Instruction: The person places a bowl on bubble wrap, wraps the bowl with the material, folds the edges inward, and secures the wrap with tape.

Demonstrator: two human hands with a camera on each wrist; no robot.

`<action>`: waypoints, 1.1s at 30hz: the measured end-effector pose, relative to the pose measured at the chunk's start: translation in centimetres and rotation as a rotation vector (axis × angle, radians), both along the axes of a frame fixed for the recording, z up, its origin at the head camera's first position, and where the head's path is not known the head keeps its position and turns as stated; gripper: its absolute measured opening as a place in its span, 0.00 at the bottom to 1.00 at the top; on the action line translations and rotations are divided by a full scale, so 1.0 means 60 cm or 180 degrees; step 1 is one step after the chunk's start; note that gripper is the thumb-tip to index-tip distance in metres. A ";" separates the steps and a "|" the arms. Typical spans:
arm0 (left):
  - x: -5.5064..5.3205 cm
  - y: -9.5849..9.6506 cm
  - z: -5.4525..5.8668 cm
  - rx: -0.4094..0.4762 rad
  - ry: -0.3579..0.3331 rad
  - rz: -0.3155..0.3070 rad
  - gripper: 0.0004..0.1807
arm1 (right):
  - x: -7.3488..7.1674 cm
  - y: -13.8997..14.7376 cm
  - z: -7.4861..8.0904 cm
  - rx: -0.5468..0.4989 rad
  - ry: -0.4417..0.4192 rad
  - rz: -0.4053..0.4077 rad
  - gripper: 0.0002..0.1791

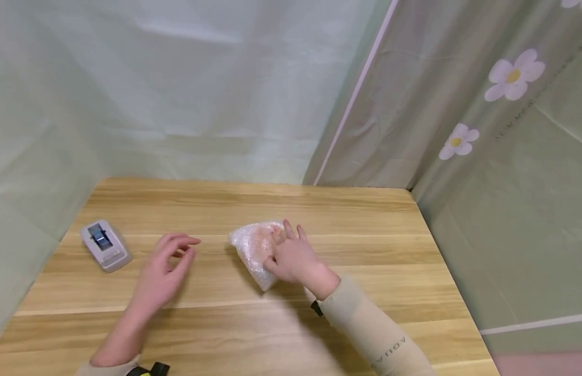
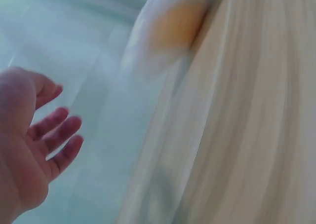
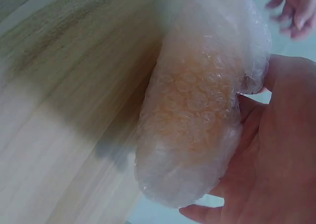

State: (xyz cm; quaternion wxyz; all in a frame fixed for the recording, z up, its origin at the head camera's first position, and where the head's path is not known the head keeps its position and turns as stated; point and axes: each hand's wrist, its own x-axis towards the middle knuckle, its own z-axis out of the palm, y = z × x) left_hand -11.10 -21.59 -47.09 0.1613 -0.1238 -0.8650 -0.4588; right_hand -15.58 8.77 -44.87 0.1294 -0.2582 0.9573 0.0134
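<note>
A bubble-wrapped package (image 1: 255, 249) with something orange inside is near the middle of the wooden table. My right hand (image 1: 295, 258) holds its right side between the thumb and curled fingers, while other fingers stick out. In the right wrist view the bubble wrap (image 3: 192, 110) lies against the fingers of the right hand (image 3: 276, 150), and the thing inside is too veiled to name. To the left of the package, apart from it, my left hand (image 1: 161, 271) hovers with loosely bent fingers and nothing in them. The left wrist view shows the package (image 2: 173, 31) blurred.
A grey tape dispenser (image 1: 113, 256) sits at the table's left side, beyond the left hand. The wooden table (image 1: 216, 334) ends at a pale curtain (image 1: 216, 104) behind, and a flowered curtain (image 1: 521, 198) hangs along the right.
</note>
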 end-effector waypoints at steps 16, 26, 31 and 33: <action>0.020 -0.223 -0.033 0.0274 -0.1877 0.2125 0.30 | 0.001 -0.002 -0.008 -0.0060 0.0061 0.0062 0.35; 0.011 -0.212 -0.044 0.0030 -0.1901 0.1917 0.39 | 0.001 -0.002 -0.013 -0.0070 0.0057 0.0017 0.34; 0.008 -0.213 -0.047 -0.0004 -0.1966 0.1901 0.42 | 0.001 -0.002 -0.014 -0.0101 0.0055 0.0023 0.33; 0.007 -0.214 -0.050 -0.0017 -0.1953 0.1901 0.42 | 0.001 -0.002 -0.012 -0.0122 0.0058 0.0024 0.31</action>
